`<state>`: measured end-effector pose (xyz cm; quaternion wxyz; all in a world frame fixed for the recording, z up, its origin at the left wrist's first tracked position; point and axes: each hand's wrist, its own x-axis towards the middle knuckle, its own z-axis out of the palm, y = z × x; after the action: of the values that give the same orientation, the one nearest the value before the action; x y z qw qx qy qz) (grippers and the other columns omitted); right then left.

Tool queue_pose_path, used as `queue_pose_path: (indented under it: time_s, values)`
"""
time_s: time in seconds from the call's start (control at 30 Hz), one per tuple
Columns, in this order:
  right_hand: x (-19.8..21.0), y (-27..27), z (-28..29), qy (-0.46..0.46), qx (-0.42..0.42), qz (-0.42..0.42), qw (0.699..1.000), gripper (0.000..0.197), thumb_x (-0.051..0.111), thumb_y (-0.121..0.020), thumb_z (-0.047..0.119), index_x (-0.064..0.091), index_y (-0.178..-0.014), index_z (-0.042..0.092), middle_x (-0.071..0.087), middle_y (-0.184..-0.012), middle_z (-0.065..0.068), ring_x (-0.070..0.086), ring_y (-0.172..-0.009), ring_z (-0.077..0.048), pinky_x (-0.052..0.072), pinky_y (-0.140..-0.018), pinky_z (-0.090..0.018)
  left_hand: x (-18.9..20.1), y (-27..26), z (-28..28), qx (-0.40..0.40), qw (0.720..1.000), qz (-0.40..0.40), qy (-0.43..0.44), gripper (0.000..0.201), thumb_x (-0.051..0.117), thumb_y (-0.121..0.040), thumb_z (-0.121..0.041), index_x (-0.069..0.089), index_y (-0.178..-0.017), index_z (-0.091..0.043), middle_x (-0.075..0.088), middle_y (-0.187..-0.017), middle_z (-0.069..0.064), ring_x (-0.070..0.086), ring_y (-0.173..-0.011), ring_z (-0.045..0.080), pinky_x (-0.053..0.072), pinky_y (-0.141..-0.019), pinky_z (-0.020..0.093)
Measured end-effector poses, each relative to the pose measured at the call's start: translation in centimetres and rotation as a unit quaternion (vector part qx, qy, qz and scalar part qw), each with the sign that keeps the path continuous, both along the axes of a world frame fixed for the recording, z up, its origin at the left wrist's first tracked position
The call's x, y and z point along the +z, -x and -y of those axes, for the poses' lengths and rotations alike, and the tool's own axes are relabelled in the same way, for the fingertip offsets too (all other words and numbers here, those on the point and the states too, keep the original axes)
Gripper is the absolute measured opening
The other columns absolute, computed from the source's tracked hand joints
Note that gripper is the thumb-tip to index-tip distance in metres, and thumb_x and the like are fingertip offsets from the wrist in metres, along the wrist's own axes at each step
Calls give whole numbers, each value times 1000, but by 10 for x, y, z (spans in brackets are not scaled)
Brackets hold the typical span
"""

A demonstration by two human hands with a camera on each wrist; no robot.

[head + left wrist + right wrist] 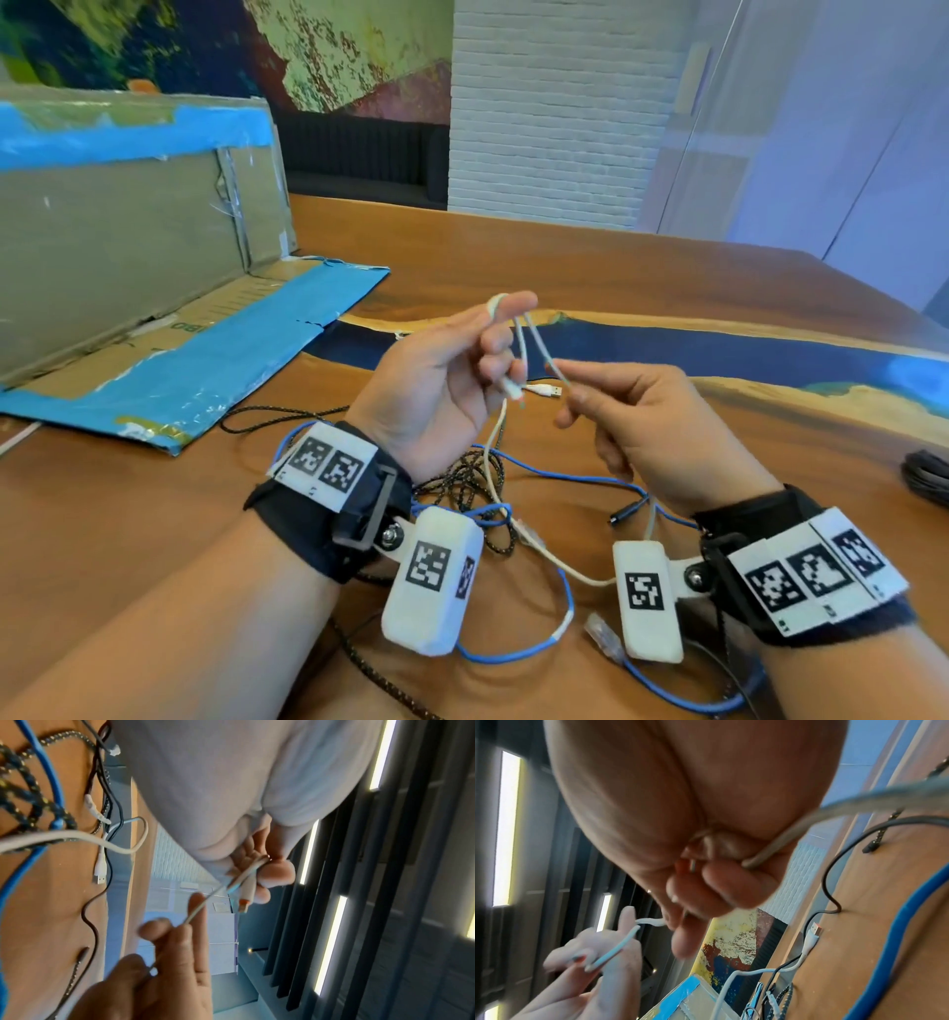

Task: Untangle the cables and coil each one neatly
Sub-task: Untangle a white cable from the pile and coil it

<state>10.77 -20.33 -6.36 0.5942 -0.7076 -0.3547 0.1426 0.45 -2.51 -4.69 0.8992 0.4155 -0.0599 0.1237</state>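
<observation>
I hold a thin white cable up over the wooden table. It loops over the index fingertip of my left hand, whose curled fingers grip its orange-tipped plug. My right hand pinches the same cable a short way along, between thumb and forefinger. From there the cable hangs down into a tangle on the table. In that tangle lie a blue cable, a black braided cable and a thin black cable. In the right wrist view the white cable runs across my left fingers.
A white USB plug lies on the table behind my hands. A cardboard box with blue tape stands at the left, its flap flat on the table. A dark coiled cable sits at the right edge.
</observation>
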Motion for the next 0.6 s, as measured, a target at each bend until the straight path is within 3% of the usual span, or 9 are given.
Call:
queue_pose_path:
  time_s: [0.07, 0.13, 0.23, 0.27, 0.33, 0.43, 0.5, 0.6]
  values:
    - [-1, 8, -2, 81, 60, 6, 995, 31, 59, -102, 9, 73, -119, 31, 74, -82, -4, 44, -42, -19, 36, -41, -25, -1, -3, -1, 59, 997, 13, 53, 34, 44, -102, -9, 60, -130, 1, 64, -80, 2, 66, -71, 12, 60, -85, 28]
    - [-2, 13, -3, 132, 118, -4, 984, 27, 61, -101, 10, 76, -116, 28, 75, -82, -7, 44, -42, -19, 38, -42, -24, -2, -6, -4, 116, 992, 3, 50, 31, 43, -105, -5, 61, -130, -3, 74, -90, 6, 75, -90, 18, 60, -91, 31]
    - [2, 20, -5, 109, 138, 3, 984, 18, 66, -98, 10, 80, -109, 14, 67, -67, -5, 44, -41, -8, 39, -42, -18, -4, -7, -7, 169, 981, -52, -86, 32, 45, -106, -5, 58, -135, -7, 77, -100, 9, 73, -107, 22, 57, -97, 35]
    - [3, 21, -6, 82, 116, 19, 990, 15, 67, -97, 8, 80, -105, 8, 64, -62, -3, 46, -40, -4, 38, -44, -11, -5, -7, -6, 173, 969, -73, -157, 32, 46, -106, -5, 58, -136, -8, 77, -100, 9, 73, -104, 22, 57, -95, 35]
    - [5, 21, -8, 15, 59, 46, 997, 13, 68, -95, 7, 80, -97, 4, 61, -59, -1, 46, -40, -3, 37, -45, -9, -6, -5, -3, 156, 941, -108, -280, 29, 49, -105, -5, 63, -130, -9, 75, -96, 12, 70, -92, 24, 56, -84, 38]
    - [5, 12, -7, -105, -9, -29, 994, 18, 63, -97, 4, 80, -95, 9, 62, -66, -6, 35, -41, -11, 33, -41, -20, -10, -3, 0, 82, 909, -134, -386, 26, 49, -106, -11, 75, -103, -10, 69, -77, 13, 65, -71, 23, 51, -73, 40]
    - [9, 4, -3, -187, -28, -131, 973, 19, 58, -98, 1, 76, -101, 5, 60, -67, -8, 37, -43, -13, 37, -42, -24, -12, -2, 0, 28, 898, -129, -421, 35, 48, -108, -21, 77, -94, -6, 54, -64, 8, 52, -58, 20, 48, -65, 36]
    - [14, -3, 1, -250, -27, -223, 942, 21, 52, -100, 2, 70, -110, 2, 63, -71, -6, 46, -49, -11, 48, -48, -24, -11, -1, 1, -6, 914, -99, -393, 38, 48, -107, -26, 76, -94, -3, 30, -59, 2, 34, -53, 16, 47, -61, 29]
